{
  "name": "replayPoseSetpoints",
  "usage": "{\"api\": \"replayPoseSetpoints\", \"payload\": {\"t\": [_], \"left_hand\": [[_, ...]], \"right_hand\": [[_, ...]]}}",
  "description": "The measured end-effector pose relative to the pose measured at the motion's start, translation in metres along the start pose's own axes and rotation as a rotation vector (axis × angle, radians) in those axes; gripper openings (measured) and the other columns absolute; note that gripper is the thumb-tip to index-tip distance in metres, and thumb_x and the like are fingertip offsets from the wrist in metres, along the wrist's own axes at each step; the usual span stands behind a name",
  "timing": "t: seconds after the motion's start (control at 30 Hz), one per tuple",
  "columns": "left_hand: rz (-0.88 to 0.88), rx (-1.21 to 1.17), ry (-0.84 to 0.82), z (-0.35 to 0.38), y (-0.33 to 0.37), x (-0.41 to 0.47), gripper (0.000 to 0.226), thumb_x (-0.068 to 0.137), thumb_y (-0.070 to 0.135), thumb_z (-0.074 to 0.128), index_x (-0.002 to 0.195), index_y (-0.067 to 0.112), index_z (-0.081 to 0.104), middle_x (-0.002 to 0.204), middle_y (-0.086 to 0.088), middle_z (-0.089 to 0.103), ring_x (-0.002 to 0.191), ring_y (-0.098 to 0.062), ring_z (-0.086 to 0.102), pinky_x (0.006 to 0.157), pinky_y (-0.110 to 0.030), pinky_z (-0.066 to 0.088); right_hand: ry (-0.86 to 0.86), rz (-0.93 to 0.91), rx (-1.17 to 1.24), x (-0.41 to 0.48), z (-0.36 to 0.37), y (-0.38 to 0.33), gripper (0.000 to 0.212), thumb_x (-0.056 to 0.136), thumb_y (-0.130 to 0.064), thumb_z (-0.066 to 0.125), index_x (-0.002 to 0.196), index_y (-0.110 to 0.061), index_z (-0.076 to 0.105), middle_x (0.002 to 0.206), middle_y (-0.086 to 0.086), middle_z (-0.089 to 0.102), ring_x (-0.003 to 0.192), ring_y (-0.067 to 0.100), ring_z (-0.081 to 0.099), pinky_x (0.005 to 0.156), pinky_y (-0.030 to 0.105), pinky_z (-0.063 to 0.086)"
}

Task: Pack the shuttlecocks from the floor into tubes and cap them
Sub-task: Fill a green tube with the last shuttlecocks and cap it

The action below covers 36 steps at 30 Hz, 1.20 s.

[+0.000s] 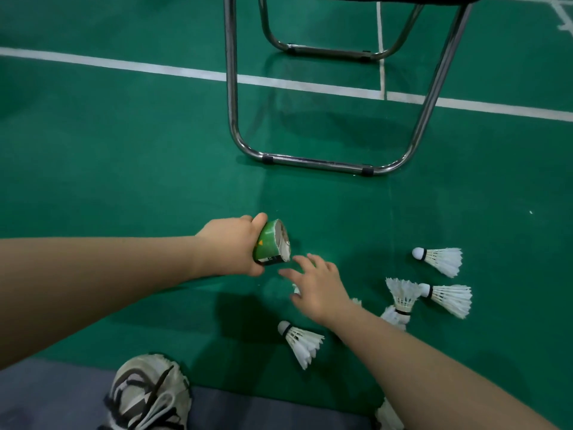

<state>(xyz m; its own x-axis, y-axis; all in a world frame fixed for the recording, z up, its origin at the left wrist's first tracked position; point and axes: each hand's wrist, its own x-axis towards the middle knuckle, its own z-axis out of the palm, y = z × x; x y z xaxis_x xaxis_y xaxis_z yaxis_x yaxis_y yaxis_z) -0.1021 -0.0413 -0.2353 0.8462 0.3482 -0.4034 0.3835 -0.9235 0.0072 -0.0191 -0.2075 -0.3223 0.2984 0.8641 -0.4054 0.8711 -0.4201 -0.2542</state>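
Gripping the green tube (pixel 273 243) w/ curled fingers, L hand (pixel 229 243) is pointing its mouth to 3 o'clock. R hand (pixel 319 290) is hovering just beside it, fingers spread, holding nothing. Shuttlecocks (pixel 440 260) are lying on floor (pixel 124 150) at 3-5 o'clock of the tube; I am advising cork-first insertion, feathers uncrushed.

A chrome chair frame (pixel 325 164) is set on the green court floor (pixel 124 150), which is crossed by white lines (pixel 124 64). A laced grey-and-white shoe (pixel 148 395) is seen at the bottom edge.
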Motion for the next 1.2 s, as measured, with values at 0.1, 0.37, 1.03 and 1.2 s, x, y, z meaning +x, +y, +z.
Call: {"api": "replayPoseSetpoints", "payload": {"t": [0.1, 0.37, 1.03, 1.2], "left_hand": [[0.002, 0.01, 0.003, 0.0, 0.0, -0.002, 0.072, 0.069, 0.05, 0.066, 0.123, 0.015, 0.035, 0.103, -0.004, 0.055, 0.086, -0.026, 0.059, 0.06, -0.033, 0.047], [0.031, 0.025, 0.012, 0.0, 0.0, -0.009, 0.076, 0.07, 0.051, 0.065, 0.128, 0.017, 0.032, 0.108, -0.004, 0.055, 0.09, -0.026, 0.059, 0.064, -0.034, 0.048], [-0.042, -0.118, 0.138, -0.036, -0.006, 0.01, 0.063, 0.067, 0.051, 0.069, 0.111, 0.017, 0.037, 0.085, 0.002, 0.051, 0.073, -0.023, 0.053, 0.058, -0.031, 0.046], [-0.04, -0.133, 0.158, -0.038, -0.006, 0.013, 0.062, 0.066, 0.051, 0.069, 0.107, 0.017, 0.037, 0.086, 0.001, 0.052, 0.073, -0.024, 0.055, 0.059, -0.032, 0.047]], "right_hand": [[-0.15, -0.05, -0.135, 0.0, 0.012, -0.003, 0.057, 0.088, -0.037, 0.053, 0.141, -0.039, 0.03, 0.158, -0.001, 0.003, 0.143, 0.035, -0.003, 0.111, 0.06, 0.005], [-0.106, -0.041, -0.404, 0.003, 0.021, -0.004, 0.046, 0.085, -0.008, 0.052, 0.129, -0.019, 0.043, 0.138, 0.009, 0.032, 0.116, 0.034, 0.04, 0.089, 0.043, 0.041], [0.704, 0.135, 1.321, 0.027, -0.098, -0.026, 0.016, 0.091, -0.027, 0.052, 0.077, -0.026, 0.057, 0.076, -0.01, 0.058, 0.073, 0.006, 0.052, 0.075, 0.028, 0.044], [0.471, 0.044, 1.078, 0.02, -0.101, -0.024, 0.023, 0.076, -0.048, 0.05, 0.086, -0.031, 0.062, 0.089, -0.013, 0.059, 0.1, 0.016, 0.055, 0.093, 0.036, 0.042]]}}
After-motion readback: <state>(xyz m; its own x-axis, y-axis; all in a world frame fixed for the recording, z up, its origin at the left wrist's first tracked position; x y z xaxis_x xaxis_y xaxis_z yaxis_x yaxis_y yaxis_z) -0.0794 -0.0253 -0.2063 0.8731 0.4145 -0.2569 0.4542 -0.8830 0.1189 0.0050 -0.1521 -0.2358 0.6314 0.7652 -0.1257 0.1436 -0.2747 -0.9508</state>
